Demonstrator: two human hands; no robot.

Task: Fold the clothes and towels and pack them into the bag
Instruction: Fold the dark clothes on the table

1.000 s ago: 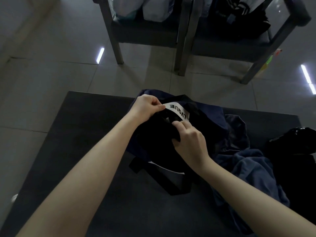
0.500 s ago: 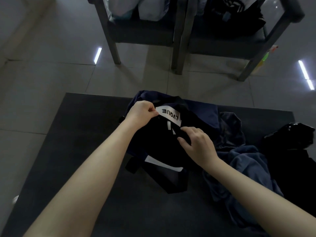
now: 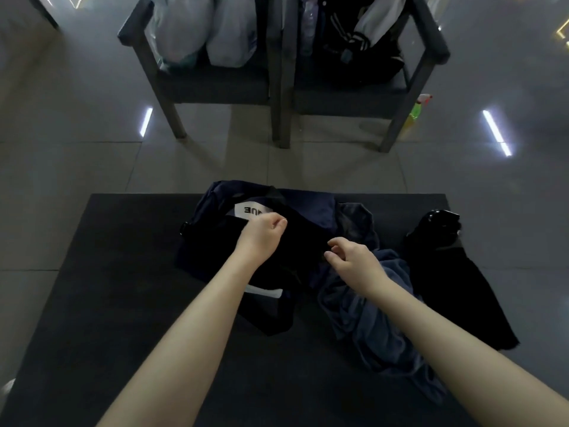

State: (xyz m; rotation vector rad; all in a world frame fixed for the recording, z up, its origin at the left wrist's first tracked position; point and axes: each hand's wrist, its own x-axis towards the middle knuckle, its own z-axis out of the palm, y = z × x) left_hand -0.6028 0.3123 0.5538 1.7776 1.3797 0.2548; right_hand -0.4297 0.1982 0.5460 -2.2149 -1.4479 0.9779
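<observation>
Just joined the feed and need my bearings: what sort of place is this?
Likely an indoor lounge or waiting area, though unsure: glossy tiled floor reflecting strip lights, two dark armchairs holding plastic bags and a jacket, and a dark work surface with clothes.

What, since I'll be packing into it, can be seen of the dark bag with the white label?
The bag is soft navy fabric, slumped on the dark mat, with a black-lettered white label at its far side and a white stripe nearer. The left hand, fingers curled, is at its rim by the label; grip unclear. The right hand hovers over its right side.
</observation>
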